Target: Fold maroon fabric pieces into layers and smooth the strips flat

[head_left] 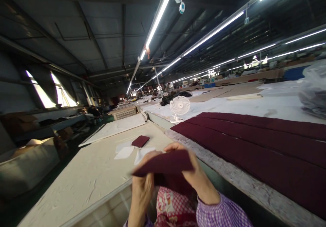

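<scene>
Both hands hold a dark maroon fabric piece (165, 162) up in front of my body, its left end smeared by motion. My left hand (142, 181) grips it from below at the left, with the fingers partly hidden behind the cloth. At the right edge my right hand (195, 171) is closed on the same piece, fingers curled over its far side. More maroon cloth hangs beneath it, above a red checked apron (173, 203). Beyond my hands, a small maroon stack (140, 141) lies on the cream-covered table (102, 166) beside white pieces (124, 152).
Long maroon fabric strips (244, 142) lie in layers on the right-hand table. A white clip fan (180, 105) stands at that table's edge. Clear plastic wrapping (314, 87) sits far right. A large open bin (28, 166) is on the floor at left.
</scene>
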The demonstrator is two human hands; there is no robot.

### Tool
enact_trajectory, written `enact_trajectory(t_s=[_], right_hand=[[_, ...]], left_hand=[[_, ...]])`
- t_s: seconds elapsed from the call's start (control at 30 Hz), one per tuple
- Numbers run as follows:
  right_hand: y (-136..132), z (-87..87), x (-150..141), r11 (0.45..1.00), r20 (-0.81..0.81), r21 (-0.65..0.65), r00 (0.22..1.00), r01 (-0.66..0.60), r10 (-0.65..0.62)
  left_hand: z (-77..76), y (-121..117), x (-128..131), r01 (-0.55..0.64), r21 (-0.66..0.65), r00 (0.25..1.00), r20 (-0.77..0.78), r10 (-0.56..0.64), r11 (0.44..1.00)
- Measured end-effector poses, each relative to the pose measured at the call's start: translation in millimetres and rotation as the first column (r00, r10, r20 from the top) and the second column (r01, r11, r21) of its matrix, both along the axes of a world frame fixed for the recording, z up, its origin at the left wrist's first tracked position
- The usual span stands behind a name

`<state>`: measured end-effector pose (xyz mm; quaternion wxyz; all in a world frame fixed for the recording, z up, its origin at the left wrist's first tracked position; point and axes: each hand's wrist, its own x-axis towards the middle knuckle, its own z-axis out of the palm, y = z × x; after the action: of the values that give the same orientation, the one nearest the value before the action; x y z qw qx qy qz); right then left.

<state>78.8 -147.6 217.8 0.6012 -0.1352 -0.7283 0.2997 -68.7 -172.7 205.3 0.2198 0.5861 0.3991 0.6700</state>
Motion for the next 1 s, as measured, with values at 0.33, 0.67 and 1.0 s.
enact_trajectory(t_s=[0.33, 0.67, 1.0], right_hand=[[-0.5, 1.6, -0.6, 0.994, -0.032, -0.092, 0.997, 0.061, -0.064], [10.7, -7.8, -1.8, 0.99, -0.094, -0.004, 0.986, 0.141, -0.141], [7.2, -5.4, -4.2, 0.993, -0.052, -0.017, 0.992, 0.114, -0.114]], left_hand=[[-3.3, 1.0, 0.9, -0.056, 0.096, 0.992, -0.111, 0.066, 0.994], [-1.5, -5.3, 1.4, -0.055, 0.119, 0.993, -0.1, 0.067, 0.991], [-0.1, -4.7, 17.0, -0.112, 0.25, 0.993, -0.018, 0.121, 0.962]])
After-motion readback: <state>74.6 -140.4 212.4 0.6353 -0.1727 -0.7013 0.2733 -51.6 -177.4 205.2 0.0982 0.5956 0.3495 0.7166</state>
